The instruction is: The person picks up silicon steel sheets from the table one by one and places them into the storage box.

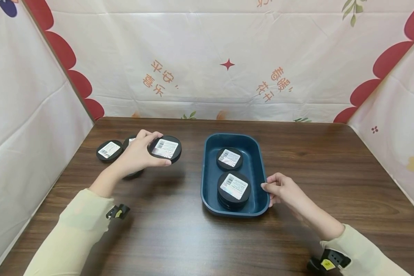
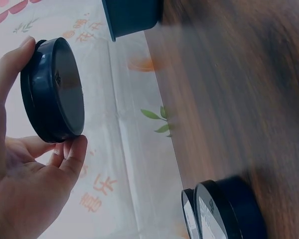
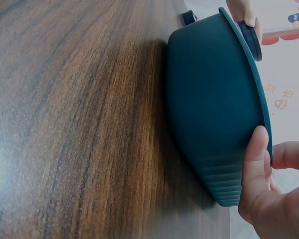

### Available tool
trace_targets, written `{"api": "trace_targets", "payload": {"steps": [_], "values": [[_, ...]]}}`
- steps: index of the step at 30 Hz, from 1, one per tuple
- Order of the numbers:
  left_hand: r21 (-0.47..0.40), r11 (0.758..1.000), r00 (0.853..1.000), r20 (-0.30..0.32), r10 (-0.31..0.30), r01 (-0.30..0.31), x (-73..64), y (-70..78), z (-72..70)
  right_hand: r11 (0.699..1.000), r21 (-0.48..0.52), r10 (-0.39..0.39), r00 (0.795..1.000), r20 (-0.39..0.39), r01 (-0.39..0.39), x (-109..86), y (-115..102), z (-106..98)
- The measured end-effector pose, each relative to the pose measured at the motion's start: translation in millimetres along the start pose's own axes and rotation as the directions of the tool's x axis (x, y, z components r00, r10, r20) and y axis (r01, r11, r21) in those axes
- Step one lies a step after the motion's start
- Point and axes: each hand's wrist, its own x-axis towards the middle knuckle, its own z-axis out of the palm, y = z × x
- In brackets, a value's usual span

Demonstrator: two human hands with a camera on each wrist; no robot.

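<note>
My left hand (image 1: 137,153) grips a round black tin (image 1: 165,148) by its edge, raised above the table, its white barcode label facing up. In the left wrist view the tin (image 2: 52,90) shows its dark side wall between thumb and fingers. My right hand (image 1: 285,189) pinches the right rim of a blue tray (image 1: 208,153); the right wrist view shows the thumb against the tray's outer wall (image 3: 214,99). Inside the tray lie a black tin (image 1: 229,158) toward the back and a stack of tins (image 1: 234,188) in front, both with labels on top.
Left of the tray, a labelled black tin (image 1: 109,151) sits on the brown wooden table (image 1: 158,237). More tins (image 1: 132,175) beside it are partly hidden behind my left hand. A white printed cloth (image 1: 207,46) hangs behind the table and at both sides.
</note>
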Motion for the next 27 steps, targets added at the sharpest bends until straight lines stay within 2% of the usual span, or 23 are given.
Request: {"api": "trace_targets", "payload": {"steps": [7,15,27], "values": [[0.002,1.0,1.0,-0.009,0.003,-0.003,2.3,5.6,5.4,1.0,-0.001,-0.009,1.0,-0.002,0.009,-0.3,-0.1,0.1],[-0.03,0.999,0.999,0.032,0.036,-0.035,10.3,16.1,13.7,1.0,-0.012,-0.005,1.0,0.005,0.005,0.2,-1.1,0.1],[-0.062,0.996,0.995,0.061,0.074,-0.07,19.5,29.8,25.5,1.0,-0.019,-0.009,1.0,0.011,0.009,0.3,-1.3,-1.3]]}}
